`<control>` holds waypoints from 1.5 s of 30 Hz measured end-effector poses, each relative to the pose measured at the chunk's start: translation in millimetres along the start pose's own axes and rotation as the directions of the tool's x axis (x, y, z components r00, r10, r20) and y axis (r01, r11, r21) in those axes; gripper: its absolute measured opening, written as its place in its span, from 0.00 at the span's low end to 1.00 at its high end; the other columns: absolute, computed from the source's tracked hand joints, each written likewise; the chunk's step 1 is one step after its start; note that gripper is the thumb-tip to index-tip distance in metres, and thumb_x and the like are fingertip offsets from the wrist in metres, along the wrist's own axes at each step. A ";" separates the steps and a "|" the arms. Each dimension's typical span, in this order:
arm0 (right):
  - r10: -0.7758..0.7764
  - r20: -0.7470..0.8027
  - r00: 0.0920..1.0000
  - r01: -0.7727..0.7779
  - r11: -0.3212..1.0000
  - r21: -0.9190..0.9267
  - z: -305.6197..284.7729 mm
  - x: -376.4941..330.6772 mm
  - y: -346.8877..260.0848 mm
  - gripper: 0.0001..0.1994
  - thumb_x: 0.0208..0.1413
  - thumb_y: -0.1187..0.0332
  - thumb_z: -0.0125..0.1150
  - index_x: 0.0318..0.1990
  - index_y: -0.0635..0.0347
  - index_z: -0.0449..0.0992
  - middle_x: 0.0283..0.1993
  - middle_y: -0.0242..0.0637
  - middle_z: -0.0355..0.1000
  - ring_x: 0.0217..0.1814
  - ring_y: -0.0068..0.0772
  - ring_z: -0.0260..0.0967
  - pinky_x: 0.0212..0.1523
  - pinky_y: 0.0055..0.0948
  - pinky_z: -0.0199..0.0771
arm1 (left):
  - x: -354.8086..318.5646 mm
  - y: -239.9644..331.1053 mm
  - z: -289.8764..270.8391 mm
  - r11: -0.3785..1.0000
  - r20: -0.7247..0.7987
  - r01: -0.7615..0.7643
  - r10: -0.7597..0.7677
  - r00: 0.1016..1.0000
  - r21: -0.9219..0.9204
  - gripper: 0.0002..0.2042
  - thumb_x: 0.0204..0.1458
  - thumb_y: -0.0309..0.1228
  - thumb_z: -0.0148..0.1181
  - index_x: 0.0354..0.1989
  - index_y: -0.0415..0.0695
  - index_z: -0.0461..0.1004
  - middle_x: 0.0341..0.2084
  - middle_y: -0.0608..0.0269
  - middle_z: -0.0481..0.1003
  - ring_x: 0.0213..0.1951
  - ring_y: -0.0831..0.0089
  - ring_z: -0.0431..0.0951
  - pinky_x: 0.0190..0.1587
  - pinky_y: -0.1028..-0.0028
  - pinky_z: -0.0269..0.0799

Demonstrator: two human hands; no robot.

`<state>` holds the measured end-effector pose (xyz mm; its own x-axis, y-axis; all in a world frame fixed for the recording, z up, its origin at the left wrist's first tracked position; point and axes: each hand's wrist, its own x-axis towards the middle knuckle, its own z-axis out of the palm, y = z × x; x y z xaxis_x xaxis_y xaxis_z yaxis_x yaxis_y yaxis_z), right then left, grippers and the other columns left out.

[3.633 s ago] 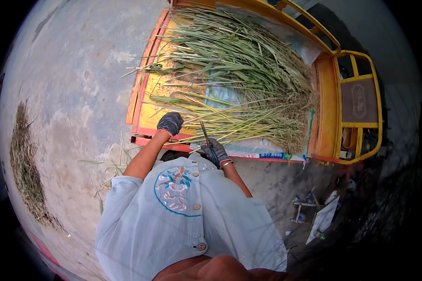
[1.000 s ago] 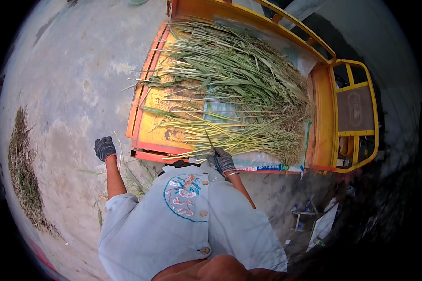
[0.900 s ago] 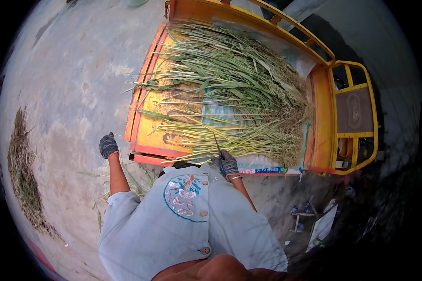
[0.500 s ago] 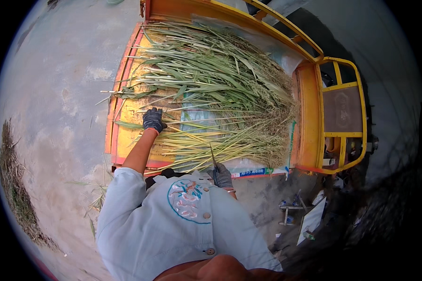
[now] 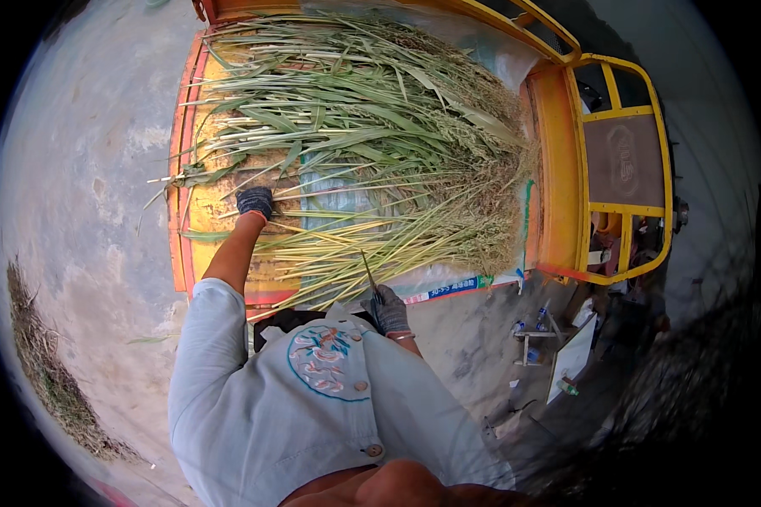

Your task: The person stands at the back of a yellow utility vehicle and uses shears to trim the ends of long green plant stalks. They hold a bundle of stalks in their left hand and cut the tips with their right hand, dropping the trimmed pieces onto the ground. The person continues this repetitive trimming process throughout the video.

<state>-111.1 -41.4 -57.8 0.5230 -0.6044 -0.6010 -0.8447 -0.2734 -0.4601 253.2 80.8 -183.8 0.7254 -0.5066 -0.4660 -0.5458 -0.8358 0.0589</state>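
My left hand, in a dark glove, reaches out over the cart bed and closes on a few long green stalks near their cut ends. My right hand, also gloved, stays close to my chest and grips a thin dark blade that points up toward the pile. The stalks lie in a thick heap across the orange and yellow cart, leafy ends to the right.
The cart's yellow frame and cab stand to the right. A strip of dry cut plant matter lies on the pale concrete ground at the left. Small bottles and a stool sit on the ground at the right.
My left hand has swung up from beside the cart's left edge onto the stalks and taken hold of them. My right hand with the blade has hardly moved.
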 end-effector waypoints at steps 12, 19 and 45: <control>0.211 -0.070 0.975 -0.214 0.975 -0.053 -12.8 -16.3 28.9 0.31 0.34 0.56 0.69 0.47 0.63 0.68 0.44 0.50 0.69 0.49 0.44 0.66 0.50 0.32 0.64 | 36.4 -10.5 -97.3 0.998 -0.453 0.062 -0.054 0.890 0.003 0.12 0.42 0.31 0.54 0.38 0.49 0.71 0.35 0.55 0.72 0.41 0.59 0.71 0.46 0.58 0.61; 0.628 0.201 0.752 -0.305 0.061 0.950 11.8 -16.8 94.8 0.09 0.49 0.62 0.58 0.28 0.46 0.63 0.14 0.27 0.55 0.08 0.24 0.51 0.07 0.23 0.49 | -80.9 113.4 -54.6 0.860 -0.421 -0.411 0.267 0.867 -0.302 0.25 0.37 0.42 0.63 0.44 0.43 0.69 0.47 0.51 0.67 0.49 0.55 0.66 0.52 0.60 0.58; -0.099 -0.182 0.978 0.134 0.972 0.193 -82.5 55.5 161.0 0.26 0.39 0.57 0.67 0.43 0.66 0.69 0.39 0.49 0.71 0.43 0.46 0.69 0.43 0.35 0.68 | -141.5 244.7 35.9 0.834 0.068 -0.550 0.546 0.835 0.052 0.19 0.50 0.26 0.43 0.52 0.54 0.61 0.33 0.53 0.72 0.33 0.58 0.74 0.33 0.61 0.69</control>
<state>-227.5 -180.7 -111.3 0.5742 -0.7006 -0.4237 -0.7293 -0.2025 -0.6535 1.9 -44.5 -135.2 0.2789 -0.8650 -0.4172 -0.8755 -0.4075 0.2596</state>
